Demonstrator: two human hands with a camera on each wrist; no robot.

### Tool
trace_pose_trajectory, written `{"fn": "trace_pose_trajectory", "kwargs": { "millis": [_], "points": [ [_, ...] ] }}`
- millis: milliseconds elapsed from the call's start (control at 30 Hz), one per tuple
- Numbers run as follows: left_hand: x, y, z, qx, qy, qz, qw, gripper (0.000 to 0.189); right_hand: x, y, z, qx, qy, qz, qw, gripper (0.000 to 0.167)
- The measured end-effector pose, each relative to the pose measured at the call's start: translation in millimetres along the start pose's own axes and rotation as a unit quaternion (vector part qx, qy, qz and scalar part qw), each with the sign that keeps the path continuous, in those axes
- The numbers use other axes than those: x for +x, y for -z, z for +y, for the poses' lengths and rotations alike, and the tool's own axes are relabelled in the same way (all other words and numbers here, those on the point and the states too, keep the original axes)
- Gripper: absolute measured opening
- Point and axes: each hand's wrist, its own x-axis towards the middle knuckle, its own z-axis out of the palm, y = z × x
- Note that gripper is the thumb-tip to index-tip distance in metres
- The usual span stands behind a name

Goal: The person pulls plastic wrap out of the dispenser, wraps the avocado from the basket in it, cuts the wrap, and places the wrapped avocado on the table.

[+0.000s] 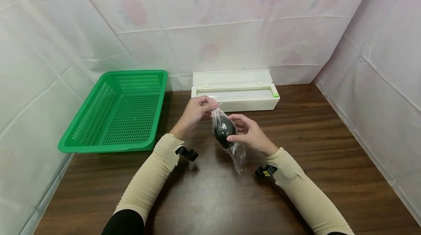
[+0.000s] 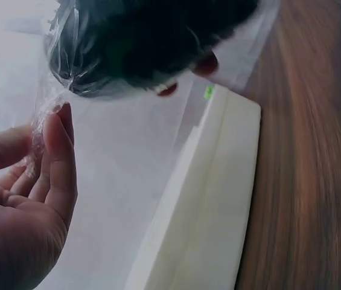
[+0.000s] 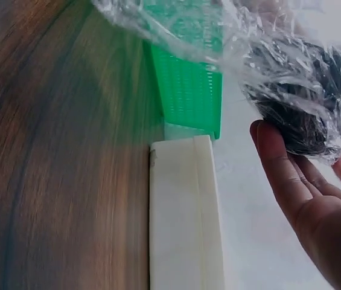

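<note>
A dark, egg-shaped object (image 1: 224, 128), which looks like an avocado, is wrapped in clear cling film (image 1: 237, 156). It hangs tilted above the table between the two hands. My left hand (image 1: 196, 113) pinches the gathered film at the upper end between thumb and fingers, as the left wrist view shows close up. On the other side, my right hand (image 1: 249, 132) holds the wrapped object itself, thumb in front and fingers behind. A loose tail of film trails from the lower end. Its surface under the film is too dark to make out fully.
Behind the hands stands a white cling film box (image 1: 241, 104) with its lid raised and a green piece at its right end. A green slotted basket (image 1: 151, 145) stands at the left. White cloth walls border the brown wooden table (image 1: 210, 205).
</note>
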Motion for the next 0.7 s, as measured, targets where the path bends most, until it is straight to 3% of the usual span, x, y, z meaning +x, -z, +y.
{"fn": "trace_pose_trajectory", "kwargs": {
  "millis": [167,500,700],
  "points": [
    [0.9,1.1,1.2,-0.041,0.029,0.006,0.9987,0.023,-1.6,1.0,-1.4,-0.017,-0.020,0.001,0.9996,0.069],
    [4.0,8.3,-16.2,-0.092,0.102,0.022,0.9902,0.019,-0.6,-4.7,-0.2,-0.034,0.020,0.027,0.9989,0.062],
    [2.7,5.7,-23.7,-0.077,0.076,0.030,0.9937,0.009,0.0,-6.8,-1.5,-0.012,0.020,0.038,0.9990,0.060]
  ]
}}
